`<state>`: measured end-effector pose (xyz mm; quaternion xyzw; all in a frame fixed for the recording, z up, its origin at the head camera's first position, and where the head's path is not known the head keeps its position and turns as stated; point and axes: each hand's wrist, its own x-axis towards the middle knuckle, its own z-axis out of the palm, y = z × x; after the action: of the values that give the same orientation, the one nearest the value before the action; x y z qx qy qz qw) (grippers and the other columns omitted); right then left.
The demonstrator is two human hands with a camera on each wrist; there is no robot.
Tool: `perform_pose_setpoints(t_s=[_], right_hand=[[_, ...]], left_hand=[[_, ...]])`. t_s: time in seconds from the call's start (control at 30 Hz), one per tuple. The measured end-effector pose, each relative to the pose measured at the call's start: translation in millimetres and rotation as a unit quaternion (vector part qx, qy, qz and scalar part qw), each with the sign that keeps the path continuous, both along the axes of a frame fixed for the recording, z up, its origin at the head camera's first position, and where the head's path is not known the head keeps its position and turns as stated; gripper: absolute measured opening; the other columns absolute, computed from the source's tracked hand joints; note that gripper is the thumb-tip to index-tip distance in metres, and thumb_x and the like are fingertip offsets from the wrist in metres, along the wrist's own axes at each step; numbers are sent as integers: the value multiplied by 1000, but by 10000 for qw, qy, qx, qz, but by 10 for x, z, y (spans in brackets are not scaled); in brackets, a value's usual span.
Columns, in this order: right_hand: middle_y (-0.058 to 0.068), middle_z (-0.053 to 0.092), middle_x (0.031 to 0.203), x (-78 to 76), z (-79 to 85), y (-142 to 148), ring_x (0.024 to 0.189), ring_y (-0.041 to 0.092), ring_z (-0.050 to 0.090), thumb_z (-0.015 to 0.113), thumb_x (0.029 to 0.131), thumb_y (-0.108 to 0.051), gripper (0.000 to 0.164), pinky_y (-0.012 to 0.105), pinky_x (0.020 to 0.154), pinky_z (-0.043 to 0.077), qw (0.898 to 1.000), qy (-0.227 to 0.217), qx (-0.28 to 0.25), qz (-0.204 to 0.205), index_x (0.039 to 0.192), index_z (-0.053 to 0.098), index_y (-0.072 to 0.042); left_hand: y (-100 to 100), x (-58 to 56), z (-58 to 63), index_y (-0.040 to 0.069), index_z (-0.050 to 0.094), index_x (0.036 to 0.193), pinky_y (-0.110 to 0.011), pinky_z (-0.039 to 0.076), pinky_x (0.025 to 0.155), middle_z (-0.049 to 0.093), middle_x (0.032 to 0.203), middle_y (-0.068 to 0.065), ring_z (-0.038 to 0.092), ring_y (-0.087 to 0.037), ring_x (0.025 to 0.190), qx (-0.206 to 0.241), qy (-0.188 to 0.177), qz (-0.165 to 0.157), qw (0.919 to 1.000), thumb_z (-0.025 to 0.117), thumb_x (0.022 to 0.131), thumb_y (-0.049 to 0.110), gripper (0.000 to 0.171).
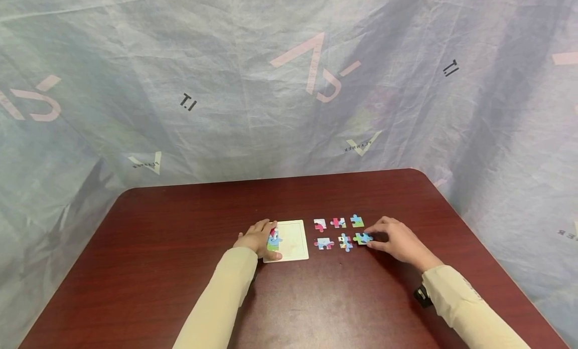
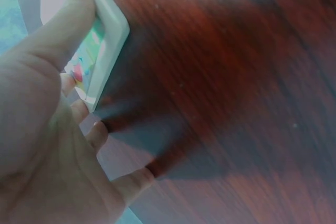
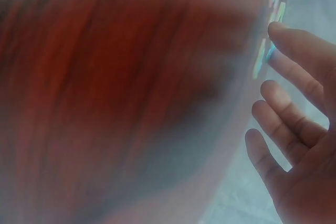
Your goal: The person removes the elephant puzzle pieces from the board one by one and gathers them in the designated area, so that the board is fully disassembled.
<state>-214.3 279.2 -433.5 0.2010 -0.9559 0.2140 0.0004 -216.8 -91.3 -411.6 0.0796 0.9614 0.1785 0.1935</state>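
Note:
A square pale puzzle board lies on the table, with a blue, red and green picture piece set at its left side. My left hand rests across the board's left edge. In the left wrist view its straight thumb lies over the board, and other fingertips reach down to the table beside it. With thumb and index finger, my right hand pinches the right end of a green and blue puzzle piece. Its other fingers are spread loosely in the right wrist view.
Loose puzzle pieces lie in two rows between board and right hand: a pink-and-white one, a red one, a blue-green one, and below them two more. A hanging grey cloth stands behind the dark red table.

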Motion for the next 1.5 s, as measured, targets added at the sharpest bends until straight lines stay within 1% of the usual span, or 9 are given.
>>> perform_pose_setpoints(t_s=[0.37, 0.5, 0.6, 0.77, 0.97, 1.07, 1.2, 1.3, 1.5], right_hand=[[6, 62, 107, 8, -79, 45, 99, 32, 62, 79, 90, -21, 27, 53, 84, 53, 9999, -32, 135, -28, 115, 76, -11], [7, 62, 108, 6, -82, 42, 99, 31, 62, 79, 90, -21, 27, 52, 84, 53, 9999, -47, 155, -14, 115, 76, -11], [8, 63, 109, 8, -79, 40, 101, 33, 62, 79, 90, -21, 30, 54, 85, 53, 9998, -70, 191, -10, 117, 76, -10], [10, 65, 113, 36, -59, 12, 106, 38, 62, 79, 90, -20, 32, 57, 88, 52, 9999, 46, 107, -61, 120, 75, -9], [3, 64, 106, 67, -55, -96, 94, 23, 62, 79, 90, -18, 28, 45, 80, 53, 9992, 170, -312, -158, 117, 76, -11], [2, 64, 104, 77, -62, -183, 90, 23, 61, 79, 90, -20, 26, 44, 79, 52, 9992, 207, -333, -46, 115, 76, -12], [10, 66, 116, 93, -78, -329, 111, 37, 62, 78, 92, -23, 26, 55, 89, 52, 9994, 165, -266, 163, 115, 76, -13], [12, 66, 122, 113, -89, -450, 119, 41, 59, 77, 92, -24, 25, 57, 92, 51, 9992, 150, -187, 316, 115, 76, -13], [0, 65, 108, 132, -113, -737, 98, 23, 64, 79, 90, -22, 21, 40, 80, 54, 9966, 334, -196, 724, 110, 77, -15]], left_hand=[[-22, -57, -73, 12, 31, 160, -66, 20, 117, 25, 165, -14, 24, -37, 151, -60, -93, 24, 9999, 83, 86, 33, 93], [-54, -139, -244, 13, 29, 160, -67, 19, 116, 24, 165, -14, 23, -37, 151, -48, -15, 0, 10000, 84, 86, 34, 95], [-70, -166, -316, 13, 30, 160, -69, 18, 116, 23, 165, -14, 23, -38, 151, 25, 51, -10, 10000, 84, 85, 34, 95], [-44, -110, -202, 12, 31, 159, -68, 19, 116, 24, 165, -14, 24, -38, 151, 41, -9, 0, 10000, 84, 86, 33, 94], [-44, -101, -198, 12, 31, 159, -68, 20, 116, 25, 165, -15, 24, -38, 150, 31, 22, -16, 10000, 84, 85, 34, 94], [-30, -83, -151, 11, 33, 158, -68, 21, 115, 27, 163, -15, 26, -39, 149, 38, 21, -22, 10000, 85, 85, 32, 93], [-6, -41, -50, 10, 34, 158, -68, 22, 115, 28, 163, -17, 28, -39, 149, 78, 14, -12, 10000, 85, 84, 32, 92], [6, -14, -4, 10, 34, 158, -68, 22, 115, 29, 163, -17, 27, -39, 149, 67, 16, -30, 10000, 85, 85, 32, 92], [4, -9, -2, 10, 34, 157, -70, 23, 113, 29, 162, -18, 27, -40, 149, 104, 27, 2, 9999, 86, 84, 31, 92]])
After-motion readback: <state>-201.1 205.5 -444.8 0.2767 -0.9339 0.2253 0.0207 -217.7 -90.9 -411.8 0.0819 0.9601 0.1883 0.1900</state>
